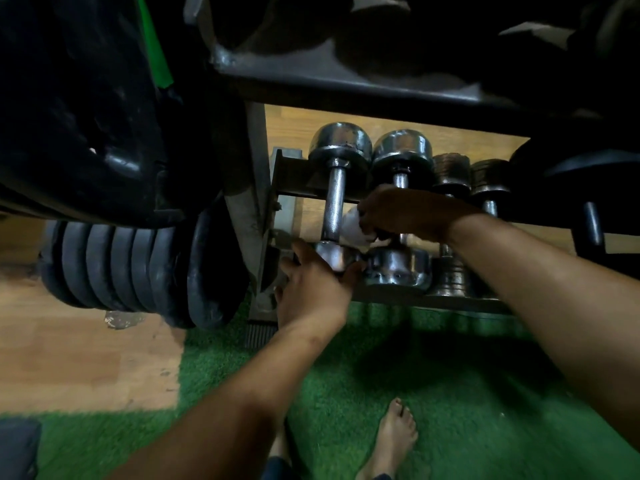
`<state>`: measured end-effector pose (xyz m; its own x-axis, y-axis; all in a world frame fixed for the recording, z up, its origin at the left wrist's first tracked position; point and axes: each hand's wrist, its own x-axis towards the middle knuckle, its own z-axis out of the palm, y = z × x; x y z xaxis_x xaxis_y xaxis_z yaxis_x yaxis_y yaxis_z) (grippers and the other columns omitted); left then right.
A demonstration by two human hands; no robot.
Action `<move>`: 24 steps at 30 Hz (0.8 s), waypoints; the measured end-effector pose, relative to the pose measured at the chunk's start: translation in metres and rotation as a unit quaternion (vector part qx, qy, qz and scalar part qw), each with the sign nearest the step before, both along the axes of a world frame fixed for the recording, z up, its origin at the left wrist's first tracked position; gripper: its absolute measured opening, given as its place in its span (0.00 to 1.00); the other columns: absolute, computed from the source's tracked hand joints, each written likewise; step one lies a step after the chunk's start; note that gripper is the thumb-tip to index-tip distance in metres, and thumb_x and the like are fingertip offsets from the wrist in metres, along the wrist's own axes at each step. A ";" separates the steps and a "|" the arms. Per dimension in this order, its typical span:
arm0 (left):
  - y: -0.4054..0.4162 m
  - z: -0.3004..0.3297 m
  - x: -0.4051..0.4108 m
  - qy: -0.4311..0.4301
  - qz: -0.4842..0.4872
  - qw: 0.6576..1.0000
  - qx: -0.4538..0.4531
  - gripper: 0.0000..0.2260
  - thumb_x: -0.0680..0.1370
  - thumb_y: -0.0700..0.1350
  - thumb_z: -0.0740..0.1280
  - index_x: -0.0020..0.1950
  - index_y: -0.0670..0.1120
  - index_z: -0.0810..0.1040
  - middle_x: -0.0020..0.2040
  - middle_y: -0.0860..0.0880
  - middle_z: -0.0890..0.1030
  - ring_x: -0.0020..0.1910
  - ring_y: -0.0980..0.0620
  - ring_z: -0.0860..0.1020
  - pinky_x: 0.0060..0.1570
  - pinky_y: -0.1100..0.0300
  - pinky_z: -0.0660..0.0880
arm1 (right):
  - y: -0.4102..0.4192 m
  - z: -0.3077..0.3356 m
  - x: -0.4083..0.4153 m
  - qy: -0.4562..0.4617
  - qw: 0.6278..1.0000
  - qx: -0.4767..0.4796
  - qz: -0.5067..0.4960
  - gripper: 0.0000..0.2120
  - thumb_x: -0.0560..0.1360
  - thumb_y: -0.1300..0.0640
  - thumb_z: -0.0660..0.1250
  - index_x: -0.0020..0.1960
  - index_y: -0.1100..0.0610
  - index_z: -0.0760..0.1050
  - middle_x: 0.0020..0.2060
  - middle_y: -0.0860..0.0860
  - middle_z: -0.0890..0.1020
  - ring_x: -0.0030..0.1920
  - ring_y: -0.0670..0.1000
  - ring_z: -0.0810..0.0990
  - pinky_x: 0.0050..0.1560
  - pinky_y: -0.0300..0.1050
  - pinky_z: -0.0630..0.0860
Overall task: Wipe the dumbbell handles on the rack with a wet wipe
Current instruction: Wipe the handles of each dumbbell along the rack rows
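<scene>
1. Head view: the rack (398, 299) stands on green turf (433, 393), and its bottom shelf carries a row of chrome dumbbells lying with their handles pointing away from the person.
2. The left hand (311, 292) grips the near head of the first dumbbell (334, 199) at the left end of the row; the thumb and fingers (355, 270) curl round that chrome head.
3. This dumbbell's knurled handle is bare and in plain sight between its two heads.
4. The right hand (401, 213) reaches in from the right, over the second dumbbell (401, 268), and its fingers are closed on a bunched white wipe (355, 226).
5. The wipe sits between the two handles, just beside the first one; I cannot tell whether it touches either.
6. The hand hides most of the second handle.
7. Two darker, smaller dumbbells (450, 174) lie further right on the same shelf.
8. A stack of black plates (131, 268) leans at the rack's left end, over wooden floor (69, 358).
9. A bare foot (391, 441) stands on the turf below.
</scene>
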<state>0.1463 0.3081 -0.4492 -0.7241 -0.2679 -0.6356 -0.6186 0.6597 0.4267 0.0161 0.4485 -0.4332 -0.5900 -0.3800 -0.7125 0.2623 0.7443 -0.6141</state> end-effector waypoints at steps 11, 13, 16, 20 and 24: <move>0.013 0.017 0.008 0.096 -0.209 0.959 -0.163 0.46 0.79 0.71 0.52 0.82 0.38 0.44 0.83 0.38 0.48 0.82 0.39 0.47 0.79 0.41 0.46 | 0.075 0.011 0.005 0.241 0.960 0.087 -0.110 0.14 0.79 0.59 0.63 0.63 0.53 0.78 0.55 0.51 0.79 0.54 0.50 0.78 0.54 0.39 0.72; 0.031 0.023 0.015 0.116 -0.305 0.929 -0.175 0.44 0.79 0.71 0.42 0.83 0.39 0.45 0.84 0.40 0.46 0.82 0.40 0.41 0.79 0.39 0.41 | 0.076 0.011 0.010 0.250 0.963 0.089 -0.044 0.15 0.81 0.57 0.63 0.67 0.52 0.76 0.60 0.52 0.80 0.59 0.51 0.78 0.57 0.38 0.71; 0.060 0.027 0.016 0.106 -0.368 0.903 -0.192 0.44 0.78 0.70 0.36 0.82 0.39 0.54 0.82 0.39 0.56 0.83 0.41 0.46 0.79 0.39 0.42 | 0.076 0.007 0.018 0.253 0.957 0.099 0.102 0.16 0.82 0.55 0.62 0.69 0.48 0.76 0.62 0.52 0.79 0.61 0.51 0.77 0.57 0.39 0.68; 0.066 0.021 -0.003 0.116 -0.390 0.886 -0.221 0.45 0.78 0.70 0.38 0.71 0.36 0.72 0.68 0.39 0.76 0.78 0.37 0.63 0.77 0.36 0.46 | 0.076 0.008 0.021 0.194 0.949 0.083 0.234 0.14 0.83 0.55 0.63 0.66 0.46 0.79 0.55 0.46 0.78 0.56 0.42 0.74 0.47 0.30 0.67; 0.068 0.017 -0.019 0.079 -0.413 0.882 -0.213 0.38 0.80 0.70 0.47 0.70 0.39 0.71 0.62 0.42 0.76 0.73 0.36 0.67 0.76 0.31 0.43 | 0.074 0.012 0.014 0.200 0.949 0.062 0.236 0.12 0.81 0.50 0.65 0.62 0.47 0.82 0.52 0.48 0.82 0.53 0.46 0.81 0.47 0.36 0.75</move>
<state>0.1273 0.3764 -0.4319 -0.8543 0.2017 -0.4791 0.1921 0.9789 0.0697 0.0298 0.5229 -0.4209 -0.6071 -0.5970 -0.5245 -0.3537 0.7940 -0.4944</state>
